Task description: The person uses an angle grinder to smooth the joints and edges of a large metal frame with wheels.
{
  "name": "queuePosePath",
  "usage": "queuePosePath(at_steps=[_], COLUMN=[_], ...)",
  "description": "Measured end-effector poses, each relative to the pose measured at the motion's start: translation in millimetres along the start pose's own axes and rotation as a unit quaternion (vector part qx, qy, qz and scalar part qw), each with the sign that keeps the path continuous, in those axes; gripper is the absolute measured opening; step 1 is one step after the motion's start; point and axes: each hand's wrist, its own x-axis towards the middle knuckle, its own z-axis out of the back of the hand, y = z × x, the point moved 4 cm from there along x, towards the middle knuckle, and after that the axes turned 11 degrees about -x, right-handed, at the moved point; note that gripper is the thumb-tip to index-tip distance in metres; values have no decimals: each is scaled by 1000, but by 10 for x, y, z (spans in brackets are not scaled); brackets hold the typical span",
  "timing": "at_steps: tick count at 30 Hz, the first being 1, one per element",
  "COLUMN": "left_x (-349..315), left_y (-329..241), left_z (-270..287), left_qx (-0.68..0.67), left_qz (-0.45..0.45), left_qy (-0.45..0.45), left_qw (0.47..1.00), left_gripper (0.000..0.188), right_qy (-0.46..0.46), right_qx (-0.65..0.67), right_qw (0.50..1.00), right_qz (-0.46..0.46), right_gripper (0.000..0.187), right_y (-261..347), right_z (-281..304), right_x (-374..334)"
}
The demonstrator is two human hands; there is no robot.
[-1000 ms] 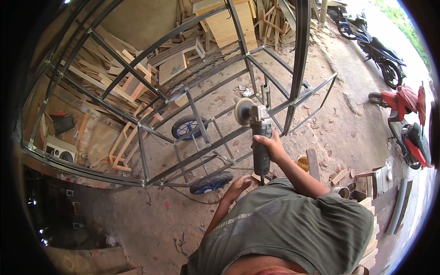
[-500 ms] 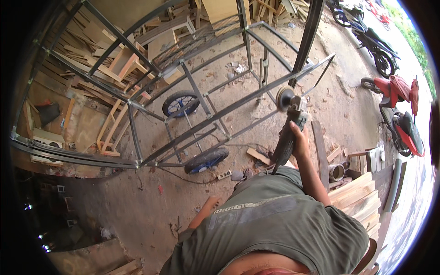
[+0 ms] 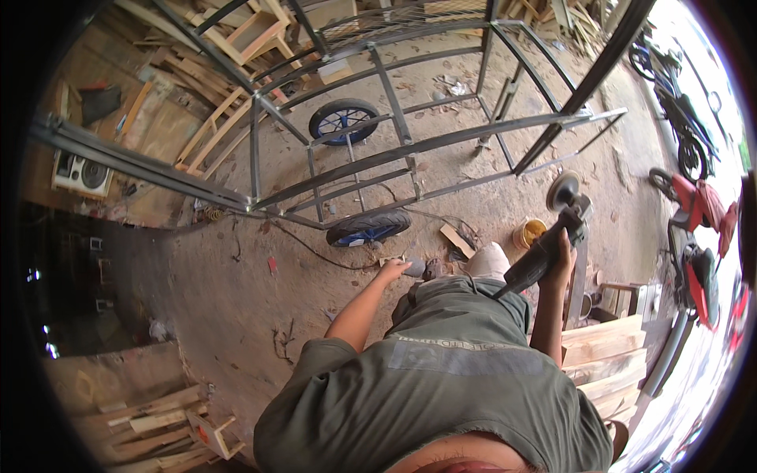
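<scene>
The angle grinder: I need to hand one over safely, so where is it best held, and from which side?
Grip the angle grinder by its dark barrel body, where the right hand wraps it now, coming from the tail end. The disc sits at the far tip, so the rear stays clear of it.

The person fills the lower middle of the frame in an olive-green short-sleeved shirt (image 3: 441,394) of loose, creased cloth. A broad patch of greyer fabric crosses the shirt, with a line of small pale lettering along its upper edge. The sleeves end above the elbows, so both forearms are bare. The left hand (image 3: 392,272), near the frame's centre, and the right hand (image 3: 561,254), to the right of centre, wear no gloves. No watch or ring shows.
</scene>
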Motion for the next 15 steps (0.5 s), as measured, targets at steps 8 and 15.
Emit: queuePosePath(at_steps=[8, 15], left_x=[-328, -971], left_y=[391, 1069], left_z=[-46, 229], left_qx=[41, -4], left_qz=[-10, 104], left_qy=[25, -50], left_qw=[999, 993], left_gripper=[61, 57], right_qy=[28, 50], right_qx=[12, -1], right_qw=[999, 998], right_qz=[21, 42], right_gripper=[32, 32], right_y=[-92, -53], right_z=[125, 358], right_x=[-162, -387])
